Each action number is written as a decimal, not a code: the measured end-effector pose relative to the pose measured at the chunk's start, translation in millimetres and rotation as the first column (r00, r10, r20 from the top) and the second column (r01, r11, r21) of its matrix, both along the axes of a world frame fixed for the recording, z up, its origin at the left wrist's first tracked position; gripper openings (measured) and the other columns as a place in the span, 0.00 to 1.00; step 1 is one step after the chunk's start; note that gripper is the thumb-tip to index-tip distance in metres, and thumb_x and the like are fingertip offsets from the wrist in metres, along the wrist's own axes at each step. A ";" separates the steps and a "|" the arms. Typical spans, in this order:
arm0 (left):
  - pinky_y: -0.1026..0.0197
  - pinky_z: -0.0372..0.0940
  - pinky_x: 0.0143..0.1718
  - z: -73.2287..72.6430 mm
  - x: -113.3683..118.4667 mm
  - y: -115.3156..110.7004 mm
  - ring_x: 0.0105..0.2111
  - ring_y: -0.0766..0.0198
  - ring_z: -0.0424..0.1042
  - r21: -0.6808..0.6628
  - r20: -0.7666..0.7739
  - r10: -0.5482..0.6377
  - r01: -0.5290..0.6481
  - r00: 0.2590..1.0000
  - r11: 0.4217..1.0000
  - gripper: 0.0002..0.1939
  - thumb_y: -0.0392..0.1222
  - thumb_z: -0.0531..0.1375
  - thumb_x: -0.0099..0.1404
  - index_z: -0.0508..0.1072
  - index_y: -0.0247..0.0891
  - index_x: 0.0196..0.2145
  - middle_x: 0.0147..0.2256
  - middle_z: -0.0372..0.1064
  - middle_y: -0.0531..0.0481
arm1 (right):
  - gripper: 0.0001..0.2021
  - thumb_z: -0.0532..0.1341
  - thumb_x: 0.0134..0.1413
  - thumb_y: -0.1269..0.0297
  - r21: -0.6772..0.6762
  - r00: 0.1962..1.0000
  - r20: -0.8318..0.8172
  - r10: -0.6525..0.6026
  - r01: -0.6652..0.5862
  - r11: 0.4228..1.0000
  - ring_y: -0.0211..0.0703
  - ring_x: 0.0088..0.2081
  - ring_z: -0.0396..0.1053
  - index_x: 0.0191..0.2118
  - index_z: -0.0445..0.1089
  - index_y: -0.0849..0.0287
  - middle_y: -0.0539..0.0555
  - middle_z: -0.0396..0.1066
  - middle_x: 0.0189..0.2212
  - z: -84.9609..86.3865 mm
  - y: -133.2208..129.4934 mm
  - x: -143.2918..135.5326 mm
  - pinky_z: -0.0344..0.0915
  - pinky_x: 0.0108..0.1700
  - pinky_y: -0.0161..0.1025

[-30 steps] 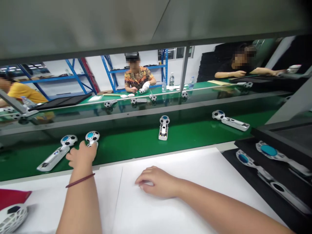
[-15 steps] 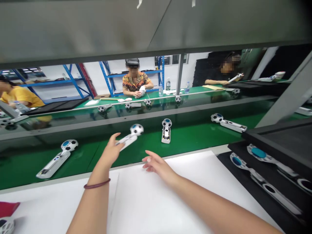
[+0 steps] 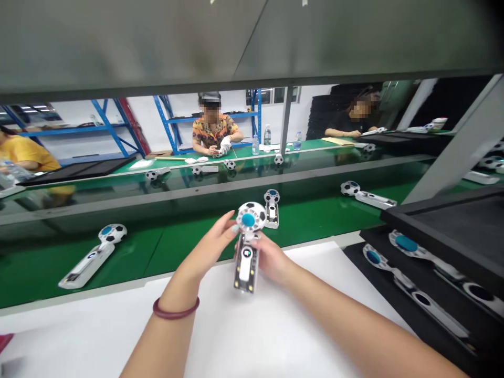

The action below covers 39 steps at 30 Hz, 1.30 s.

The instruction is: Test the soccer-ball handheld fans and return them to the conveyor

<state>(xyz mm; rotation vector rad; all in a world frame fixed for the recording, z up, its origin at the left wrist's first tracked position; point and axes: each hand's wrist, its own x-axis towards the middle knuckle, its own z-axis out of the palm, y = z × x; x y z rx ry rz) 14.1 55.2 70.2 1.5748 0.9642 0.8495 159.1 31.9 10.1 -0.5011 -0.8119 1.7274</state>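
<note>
Ball-headed gadget (image 3: 248, 252) was over the white paper (image 3: 236, 336), its neck grasped by the right hand's (image 3: 274, 258) fingers; the left hand (image 3: 208, 245) was at its head, grip unclear.

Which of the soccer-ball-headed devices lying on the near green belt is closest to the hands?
The middle device, just beyond the held device; the left device and right device lie much farther from the left hand and right hand.
</note>
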 end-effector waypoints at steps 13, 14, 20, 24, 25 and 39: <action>0.63 0.65 0.25 7.9 17.4 -7.9 0.24 0.62 0.70 -0.347 0.482 0.416 -0.268 0.771 0.899 0.21 0.51 0.61 0.49 0.64 0.34 0.37 0.24 0.68 0.50 | 0.29 0.67 0.37 0.69 0.034 0.903 0.295 0.313 -0.337 0.941 0.36 0.32 0.67 0.47 0.55 0.56 0.48 0.64 0.31 -4.8 -22.4 -15.5 0.66 0.32 0.36; 0.63 0.65 0.24 8.2 17.8 -7.8 0.23 0.63 0.70 -0.371 0.480 0.428 -0.265 0.766 0.890 0.22 0.52 0.61 0.49 0.64 0.34 0.36 0.23 0.67 0.50 | 0.29 0.67 0.37 0.69 0.061 0.907 0.310 0.283 -0.317 0.947 0.36 0.31 0.66 0.47 0.55 0.57 0.48 0.64 0.30 -5.1 -22.6 -16.3 0.65 0.30 0.34; 0.56 0.66 0.34 -0.6 14.2 -5.9 0.36 0.56 0.71 -0.240 0.436 0.213 -0.115 0.875 0.964 0.25 0.51 0.61 0.53 0.58 0.39 0.45 0.35 0.69 0.47 | 0.27 0.67 0.38 0.67 0.091 0.934 0.276 0.225 -0.258 0.962 0.35 0.28 0.65 0.45 0.55 0.57 0.48 0.65 0.28 -6.2 -21.0 -16.9 0.60 0.26 0.32; 0.56 0.65 0.36 -11.6 8.6 -4.2 0.42 0.54 0.68 -0.267 0.319 -0.062 0.153 0.946 0.952 0.27 0.42 0.62 0.54 0.53 0.42 0.48 0.43 0.66 0.43 | 0.26 0.68 0.36 0.66 -0.024 0.963 0.184 0.194 -0.193 0.981 0.36 0.29 0.66 0.43 0.57 0.57 0.49 0.65 0.30 -9.5 -16.1 -13.5 0.58 0.25 0.31; 0.58 0.66 0.32 -13.6 8.0 -3.9 0.40 0.55 0.68 -0.287 0.282 -0.107 0.190 0.954 0.939 0.27 0.40 0.61 0.54 0.53 0.42 0.48 0.43 0.65 0.43 | 0.25 0.67 0.37 0.66 -0.034 0.968 0.175 0.178 -0.175 0.984 0.36 0.29 0.66 0.43 0.57 0.57 0.49 0.64 0.30 -10.4 -14.8 -12.6 0.57 0.25 0.30; 0.65 0.62 0.22 -21.0 4.9 -2.1 0.32 0.60 0.69 -0.252 0.214 -0.211 0.262 0.954 0.931 0.22 0.37 0.60 0.55 0.55 0.43 0.46 0.44 0.64 0.45 | 0.22 0.67 0.37 0.66 0.028 0.963 0.228 0.145 -0.156 0.987 0.35 0.27 0.64 0.40 0.60 0.56 0.47 0.62 0.26 -9.1 -10.1 -12.1 0.55 0.24 0.30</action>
